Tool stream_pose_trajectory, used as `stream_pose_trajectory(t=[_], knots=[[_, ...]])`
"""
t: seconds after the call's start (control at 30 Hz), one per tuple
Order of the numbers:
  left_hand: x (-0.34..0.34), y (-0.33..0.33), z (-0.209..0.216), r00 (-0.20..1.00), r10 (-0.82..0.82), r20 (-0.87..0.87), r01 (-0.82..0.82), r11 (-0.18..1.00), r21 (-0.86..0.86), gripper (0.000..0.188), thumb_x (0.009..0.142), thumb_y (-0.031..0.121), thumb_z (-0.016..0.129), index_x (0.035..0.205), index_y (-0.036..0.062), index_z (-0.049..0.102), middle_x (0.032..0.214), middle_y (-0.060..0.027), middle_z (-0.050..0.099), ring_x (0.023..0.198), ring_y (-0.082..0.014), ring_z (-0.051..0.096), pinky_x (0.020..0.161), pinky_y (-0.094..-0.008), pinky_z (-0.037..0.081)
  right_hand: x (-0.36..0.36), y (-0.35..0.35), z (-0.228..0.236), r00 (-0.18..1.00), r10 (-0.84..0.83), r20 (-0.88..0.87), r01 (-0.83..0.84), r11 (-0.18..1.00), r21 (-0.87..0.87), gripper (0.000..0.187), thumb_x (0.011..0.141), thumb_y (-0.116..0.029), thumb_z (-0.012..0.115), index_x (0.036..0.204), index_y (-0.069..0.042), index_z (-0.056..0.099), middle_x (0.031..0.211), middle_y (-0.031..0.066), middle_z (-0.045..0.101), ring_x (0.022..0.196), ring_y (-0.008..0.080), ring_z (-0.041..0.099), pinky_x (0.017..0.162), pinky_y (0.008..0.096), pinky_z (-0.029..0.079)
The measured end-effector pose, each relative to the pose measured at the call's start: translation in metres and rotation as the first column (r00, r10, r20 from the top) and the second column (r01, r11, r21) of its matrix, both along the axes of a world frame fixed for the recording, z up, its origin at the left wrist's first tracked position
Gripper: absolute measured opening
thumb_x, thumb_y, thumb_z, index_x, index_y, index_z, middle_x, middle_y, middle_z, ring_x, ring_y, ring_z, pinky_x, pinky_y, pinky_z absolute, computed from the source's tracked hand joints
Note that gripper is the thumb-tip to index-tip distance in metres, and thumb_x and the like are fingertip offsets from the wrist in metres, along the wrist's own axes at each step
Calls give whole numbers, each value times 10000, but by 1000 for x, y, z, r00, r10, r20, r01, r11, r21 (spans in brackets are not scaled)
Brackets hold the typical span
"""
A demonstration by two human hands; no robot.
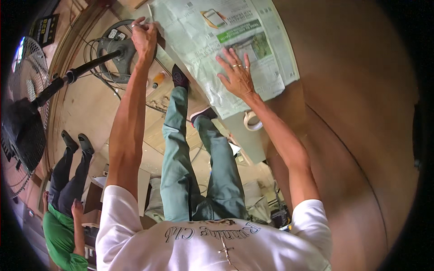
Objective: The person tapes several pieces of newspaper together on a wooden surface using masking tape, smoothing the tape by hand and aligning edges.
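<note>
My right hand lies flat, fingers spread, on newspaper, likely light, easily torn, best held by edges; whether my curled left hand grips it, I can't tell.

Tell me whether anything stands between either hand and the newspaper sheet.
Nothing visible does. The right hand lies spread on the newspaper sheet, and the left hand is at its left edge. The tape roll sits just past the near edge, by the right wrist, blocking neither.
</note>
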State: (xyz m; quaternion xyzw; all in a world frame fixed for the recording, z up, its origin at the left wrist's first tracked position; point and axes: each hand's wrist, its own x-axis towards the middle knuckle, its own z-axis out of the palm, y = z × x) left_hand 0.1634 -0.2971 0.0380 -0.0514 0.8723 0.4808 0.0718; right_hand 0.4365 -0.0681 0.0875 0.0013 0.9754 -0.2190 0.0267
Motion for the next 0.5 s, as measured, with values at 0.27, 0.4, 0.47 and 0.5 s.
stream_pose_trajectory(t=[0.27, 0.4, 0.47, 0.5], knots=[[89, -24, 5, 974, -87, -209, 96, 995, 36, 322, 919, 183, 699, 1127, -26, 570, 889, -137, 658, 781, -210, 638, 735, -349, 522, 192, 19, 26, 705, -702, 102, 708, 704, -50, 579, 908, -187, 693, 1420, -23, 480, 1433, 207, 508, 1332, 357, 487, 1102, 460, 393], [222, -17, 15, 975, -218, -47, 221, 970, 99, 193, 968, 90, 622, 1123, -13, 570, 889, -122, 650, 808, -192, 629, 704, -337, 515, 249, -6, 16, 609, -762, 218, 791, 605, -92, 589, 897, -141, 700, 1425, -40, 460, 1325, 226, 576, 1216, 393, 550, 1018, 474, 437], [297, -8, 32, 944, -312, 112, 297, 946, 131, 203, 966, 69, 622, 1150, -3, 572, 902, -110, 650, 818, -185, 629, 721, -326, 516, 261, -9, 6, 544, -806, 234, 837, 540, -88, 565, 891, -118, 699, 1407, -58, 477, 1292, 214, 592, 1184, 385, 560, 1000, 471, 444], [326, -7, 36, 907, -358, 222, 324, 930, 175, 215, 962, 64, 626, 1163, 7, 574, 912, -104, 651, 822, -181, 630, 733, -319, 518, 261, -7, 0, 502, -831, 240, 864, 494, -100, 544, 886, -94, 697, 1390, -75, 494, 1258, 203, 607, 1152, 378, 571, 981, 468, 451]])
